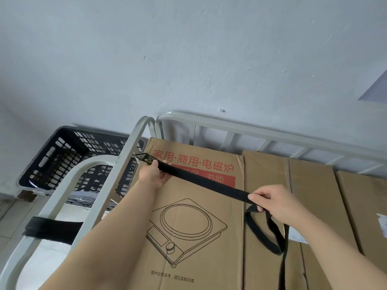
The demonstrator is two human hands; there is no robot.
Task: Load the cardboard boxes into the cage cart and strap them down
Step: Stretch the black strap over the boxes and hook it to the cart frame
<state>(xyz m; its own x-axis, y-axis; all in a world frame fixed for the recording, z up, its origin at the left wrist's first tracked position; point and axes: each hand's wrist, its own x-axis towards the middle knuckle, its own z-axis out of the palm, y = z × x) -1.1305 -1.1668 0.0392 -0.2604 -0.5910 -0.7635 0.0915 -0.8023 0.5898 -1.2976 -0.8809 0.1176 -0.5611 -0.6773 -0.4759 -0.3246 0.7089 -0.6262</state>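
Standing left of the printed box (188,237), past the cart's side rail: a black slatted plastic crate (69,158), set on the floor against the pale wall. The grey tube frame of the cage cart (125,155) runs between crate and box. Lower left of the box, a second black band (52,228) is wrapped across two frame tubes.

Over the box's upper left corner, the left hand (155,174) grips the strap (209,182) close to its stitched end, thumb on top and fingers beneath. That end carries a metal ring and lies just beside the side rail. Whether it is hooked on cannot be told.

The strap is black webbing, flat and taut. It crosses the box's red lettering on a diagonal, above the line drawing of a cooker.

At the box's right edge, the right hand (276,203) holds the strap with fingers curled round it. Slack hangs below in a loop, and a tail drops along the seam.

Right of the box, plain cartons (314,195) stand side by side in the cart, touching, with the rear rail (251,135) behind them.
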